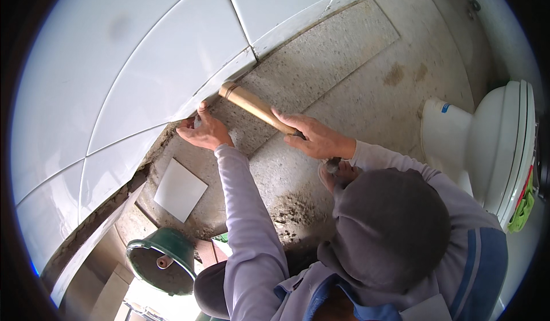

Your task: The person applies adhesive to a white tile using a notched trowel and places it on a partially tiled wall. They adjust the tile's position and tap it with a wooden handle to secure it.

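My right hand (317,136) grips a wooden-handled tool (249,104) near a dark collar where the handle stops. The handle points up and left, its blunt end close to the base of the tiled wall. What kind of head the tool has is hidden by my hand. At the foot of the wall, my left hand (207,130) has its fingers and thumb curled around a small greyish piece that I cannot make out. White wall tiles (166,52) rise beside both hands, with a narrow strip of tile (223,76) along the bottom.
A loose white tile (180,190) lies on the speckled floor. Crumbly mortar (295,212) is heaped by my foot (339,174). A green bucket (184,249) stands lower left, and a white toilet (487,140) at right. My bent knee (395,229) blocks part of the floor.
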